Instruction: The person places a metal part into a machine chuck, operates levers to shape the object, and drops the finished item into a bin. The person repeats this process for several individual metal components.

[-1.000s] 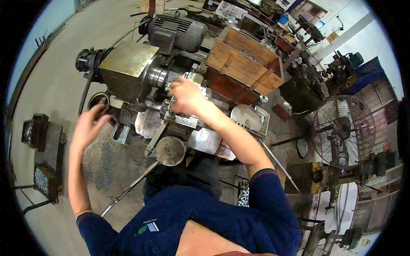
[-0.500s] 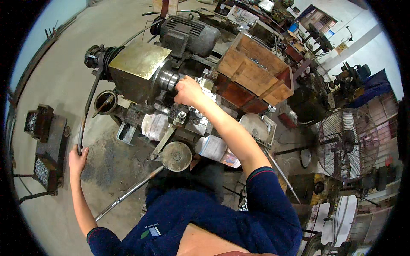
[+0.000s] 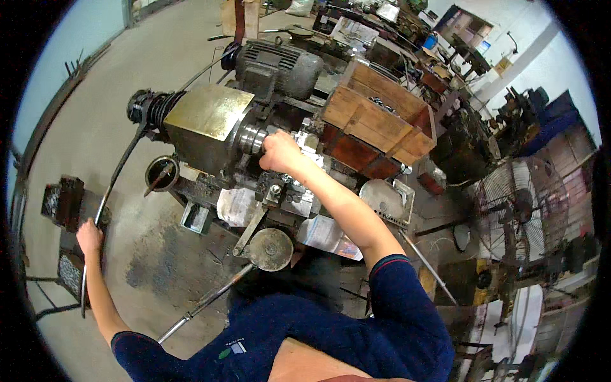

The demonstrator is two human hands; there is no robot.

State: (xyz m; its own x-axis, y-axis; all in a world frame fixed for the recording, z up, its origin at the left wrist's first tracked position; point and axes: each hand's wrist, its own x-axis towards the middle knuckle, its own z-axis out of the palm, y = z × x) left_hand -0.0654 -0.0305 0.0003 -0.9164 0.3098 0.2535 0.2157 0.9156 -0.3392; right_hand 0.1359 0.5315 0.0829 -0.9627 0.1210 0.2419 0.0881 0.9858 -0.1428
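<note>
My left hand (image 3: 90, 239) is closed round a long dark lever (image 3: 113, 184), whose free end sticks out below the fist. The lever runs up to the belt pulley end (image 3: 147, 109) of a small lathe-like machine. At the other end of its headstock (image 3: 207, 137), topped by a brassy plate (image 3: 210, 109), is a shiny round spindle nose (image 3: 252, 139). My right hand (image 3: 281, 153) is right at that nose with its fingers curled in. Whatever the fingers hold is hidden behind the hand. Below lies an oily tool slide (image 3: 273, 191).
A wooden box (image 3: 363, 105) with small metal parts stands right of the machine, a motor (image 3: 277, 67) behind it. Nearer are a round disc (image 3: 270, 249), paper sheets (image 3: 328, 235) and a handwheel (image 3: 162, 173). Bins of parts (image 3: 70, 270) stand far left, a large fan (image 3: 519, 210) at right.
My left hand has swung the lever outward to the left, and its end now shows below the fist. My right hand stays at the spindle nose. The view has shifted slightly.
</note>
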